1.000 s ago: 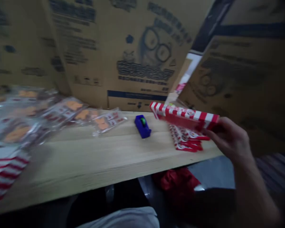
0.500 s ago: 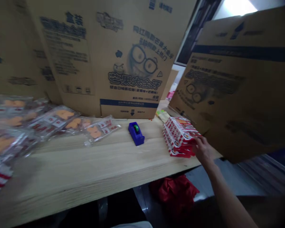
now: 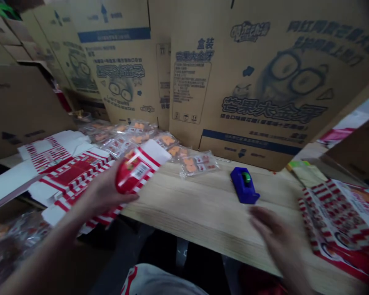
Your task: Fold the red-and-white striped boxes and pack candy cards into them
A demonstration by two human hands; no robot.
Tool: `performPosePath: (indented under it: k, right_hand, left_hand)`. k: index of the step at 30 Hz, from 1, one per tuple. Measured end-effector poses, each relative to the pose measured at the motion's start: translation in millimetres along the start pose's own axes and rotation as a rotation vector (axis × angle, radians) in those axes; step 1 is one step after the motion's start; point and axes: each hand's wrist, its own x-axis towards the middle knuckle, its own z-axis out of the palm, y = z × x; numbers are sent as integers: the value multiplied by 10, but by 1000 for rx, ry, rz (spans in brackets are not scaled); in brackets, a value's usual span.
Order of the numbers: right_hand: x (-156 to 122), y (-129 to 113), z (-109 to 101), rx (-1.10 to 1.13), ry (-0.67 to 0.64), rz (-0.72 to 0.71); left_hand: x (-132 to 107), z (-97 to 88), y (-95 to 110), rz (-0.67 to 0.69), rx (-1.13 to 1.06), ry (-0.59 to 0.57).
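We are looking down on a pale wooden table (image 3: 199, 209) hemmed in at the back by tall brown shipping cartons (image 3: 264, 82) printed with a cartoon face in glasses.

Over the table's left end, the left hand (image 3: 103, 192) grasps a flat carton (image 3: 140, 166), red and white striped with a red panel and a barcode label. The fingers are closed round its near end. We see the carton held clear of the wood and tilted, its white far end pointing toward the back of the table.

Directly beneath and to the left of it lies a pile of flat cartons (image 3: 61, 172) of the same striped print, fanned out and hanging over the table's edge.

The right hand (image 3: 273, 237) hovers low over the near right part of the table, blurred, palm down with the fingers loosely spread and nothing in them. We cannot tell whether it touches the wood.

Just beyond that hand stands a small blue tape dispenser (image 3: 244, 188) with a green roll. Behind the held carton, clear packets (image 3: 198, 163) with orange contents trail along the foot of the shipping cartons. At the far right lies a stack of printed boxes (image 3: 335, 213), red and white, close to the right hand.
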Motion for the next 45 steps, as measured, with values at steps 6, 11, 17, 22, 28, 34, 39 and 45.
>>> performPosePath:
  k: [6, 11, 17, 22, 28, 34, 39, 45]
  right_hand:
    - [180, -291, 1395, 618, -265, 247]
    - [116, -220, 1218, 529, -160, 294]
    - [125, 3, 946, 299, -197, 286]
    - [214, 65, 810, 253, -183, 290]
    - [190, 186, 773, 293, -230, 322]
    - [-87, 309, 906, 409, -440, 412]
    - [-126, 405, 926, 315, -113, 290]
    - [57, 473, 870, 128, -77, 159]
  left_hand:
    - [-354, 999, 931, 199, -439, -63]
    - [-359, 1215, 1003, 56, -827, -183]
    - [-354, 1355, 959, -285, -1468, -452]
    - [-569, 1527, 949, -233, -1465, -509]
    - [-663, 1584, 891, -184, -1483, -545]
    - [-457, 1640, 930, -84, -1622, -328]
    - [-491, 1864, 850, -141, -1626, -426]
    - [-390, 1921, 797, -184, -1457, -369]
